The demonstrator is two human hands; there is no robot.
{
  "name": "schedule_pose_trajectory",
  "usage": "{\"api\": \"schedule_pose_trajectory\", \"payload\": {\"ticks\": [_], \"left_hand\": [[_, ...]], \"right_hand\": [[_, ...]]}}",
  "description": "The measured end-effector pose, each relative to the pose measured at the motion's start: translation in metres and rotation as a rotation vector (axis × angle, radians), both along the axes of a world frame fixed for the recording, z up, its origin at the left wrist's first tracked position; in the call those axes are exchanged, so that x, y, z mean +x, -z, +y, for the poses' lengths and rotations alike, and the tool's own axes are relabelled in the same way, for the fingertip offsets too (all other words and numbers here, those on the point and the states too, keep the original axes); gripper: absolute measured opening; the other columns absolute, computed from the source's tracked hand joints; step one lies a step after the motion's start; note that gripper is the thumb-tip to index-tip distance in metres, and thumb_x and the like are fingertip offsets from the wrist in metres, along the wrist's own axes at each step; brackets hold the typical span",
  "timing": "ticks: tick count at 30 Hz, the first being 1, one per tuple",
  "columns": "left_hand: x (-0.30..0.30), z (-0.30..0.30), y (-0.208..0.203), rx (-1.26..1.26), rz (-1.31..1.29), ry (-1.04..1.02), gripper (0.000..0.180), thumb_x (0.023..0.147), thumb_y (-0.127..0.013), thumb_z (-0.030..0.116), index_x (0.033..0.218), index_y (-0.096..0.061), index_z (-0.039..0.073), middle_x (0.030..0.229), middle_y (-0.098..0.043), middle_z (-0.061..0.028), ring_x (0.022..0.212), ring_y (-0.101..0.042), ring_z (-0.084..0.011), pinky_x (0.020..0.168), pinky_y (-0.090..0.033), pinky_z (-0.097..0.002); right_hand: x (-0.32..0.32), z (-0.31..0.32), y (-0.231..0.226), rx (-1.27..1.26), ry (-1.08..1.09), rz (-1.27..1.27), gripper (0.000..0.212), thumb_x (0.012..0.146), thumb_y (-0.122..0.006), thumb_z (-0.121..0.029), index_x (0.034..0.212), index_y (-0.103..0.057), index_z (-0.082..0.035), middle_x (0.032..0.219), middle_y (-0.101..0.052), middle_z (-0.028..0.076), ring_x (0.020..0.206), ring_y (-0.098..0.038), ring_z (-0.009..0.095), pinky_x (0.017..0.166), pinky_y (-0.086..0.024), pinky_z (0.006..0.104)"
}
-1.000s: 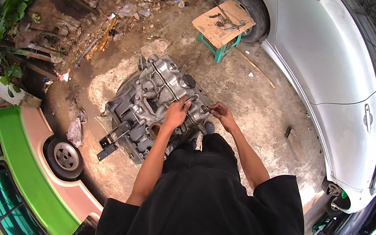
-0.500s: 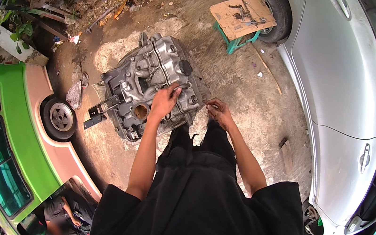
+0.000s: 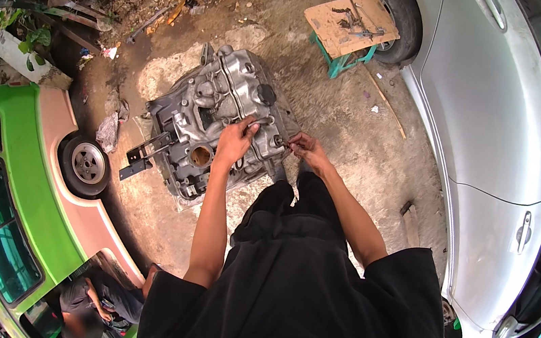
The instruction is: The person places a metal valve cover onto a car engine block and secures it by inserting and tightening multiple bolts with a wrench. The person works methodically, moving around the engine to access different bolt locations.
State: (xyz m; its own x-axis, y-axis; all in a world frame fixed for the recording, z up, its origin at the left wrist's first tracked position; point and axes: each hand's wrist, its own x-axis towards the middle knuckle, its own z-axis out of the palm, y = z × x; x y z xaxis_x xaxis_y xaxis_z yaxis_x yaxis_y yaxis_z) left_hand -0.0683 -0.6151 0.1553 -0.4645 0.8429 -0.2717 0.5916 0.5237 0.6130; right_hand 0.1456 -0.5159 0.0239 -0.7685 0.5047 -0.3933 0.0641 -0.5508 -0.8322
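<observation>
We kept our left hand (image 3: 238, 141) half curled over the top of a bulky silver-grey metal engine (image 3: 228, 104), fingers and thumb bent against it; we could not tell whether they gripped anything. Our right hand (image 3: 307, 152) was at the engine's near right edge, fingertips drawn together beside a small dark round fitting (image 3: 279, 141); anything pinched there was too small for us to make out.

The engine sat on the stained grey concrete floor (image 3: 387, 164) just ahead of our feet. Between our left hand and its left side we saw a round brown-lined opening (image 3: 202, 156), with a flat black metal bracket (image 3: 136, 169) jutting out farther left. A round black cap (image 3: 266, 94) stood beyond our fingers.

Farther ahead, a tan wooden board (image 3: 342, 40) bearing metal tools (image 3: 350, 21) rested on a green plastic stool (image 3: 336, 63). A silver car (image 3: 494, 130) flanked us right, a green-and-pink vehicle (image 3: 66, 217) left.
</observation>
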Motion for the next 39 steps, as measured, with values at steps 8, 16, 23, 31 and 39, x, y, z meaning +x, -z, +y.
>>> {"api": "schedule_pose_trajectory", "payload": {"ticks": [8,16,23,31,39], "left_hand": [[-0.006,0.0,0.003,0.034,-0.028,0.047,0.044,0.094,-0.058,0.04,0.12,-0.064,0.005,0.096,-0.068,-0.0251,0.092,-0.065,-0.0409,0.082,-0.049,-0.0431],[-0.007,-0.001,0.004,0.114,-0.023,0.084,0.042,0.095,-0.057,0.035,0.119,-0.063,0.003,0.093,-0.067,-0.0267,0.094,-0.064,-0.0429,0.084,-0.048,-0.0465],[-0.007,-0.001,0.004,0.066,-0.035,0.074,0.042,0.094,-0.057,0.037,0.119,-0.064,0.003,0.097,-0.068,-0.0261,0.095,-0.064,-0.0433,0.083,-0.049,-0.0451],[-0.006,-0.001,0.003,0.08,-0.058,0.051,0.04,0.094,-0.059,0.035,0.118,-0.065,0.003,0.094,-0.067,-0.0264,0.093,-0.064,-0.043,0.082,-0.049,-0.0443],[-0.008,0.001,0.003,0.099,-0.043,0.082,0.042,0.094,-0.059,0.035,0.118,-0.064,0.002,0.094,-0.067,-0.0267,0.092,-0.064,-0.0428,0.082,-0.049,-0.0442]], "right_hand": [[-0.003,0.0,-0.001,0.056,0.054,0.047,0.013,0.089,-0.071,-0.011,0.096,-0.063,-0.005,0.088,-0.064,0.0,0.079,-0.053,0.008,0.067,-0.041,0.0247],[-0.006,0.013,-0.007,0.177,-0.002,0.032,0.014,0.088,-0.071,-0.01,0.098,-0.065,-0.003,0.089,-0.064,0.001,0.08,-0.055,0.01,0.069,-0.043,0.0262],[-0.009,0.011,-0.004,0.124,0.019,0.039,0.017,0.087,-0.072,-0.011,0.1,-0.066,-0.003,0.091,-0.066,0.002,0.084,-0.058,0.012,0.072,-0.043,0.0268],[-0.009,0.014,-0.001,0.106,0.008,0.024,0.015,0.087,-0.071,-0.008,0.1,-0.066,-0.002,0.095,-0.066,0.004,0.087,-0.058,0.013,0.074,-0.043,0.0276],[-0.003,0.003,-0.006,0.149,0.109,-0.001,0.014,0.087,-0.071,-0.007,0.099,-0.066,0.0,0.094,-0.066,0.003,0.082,-0.056,0.012,0.07,-0.043,0.0264]]}}
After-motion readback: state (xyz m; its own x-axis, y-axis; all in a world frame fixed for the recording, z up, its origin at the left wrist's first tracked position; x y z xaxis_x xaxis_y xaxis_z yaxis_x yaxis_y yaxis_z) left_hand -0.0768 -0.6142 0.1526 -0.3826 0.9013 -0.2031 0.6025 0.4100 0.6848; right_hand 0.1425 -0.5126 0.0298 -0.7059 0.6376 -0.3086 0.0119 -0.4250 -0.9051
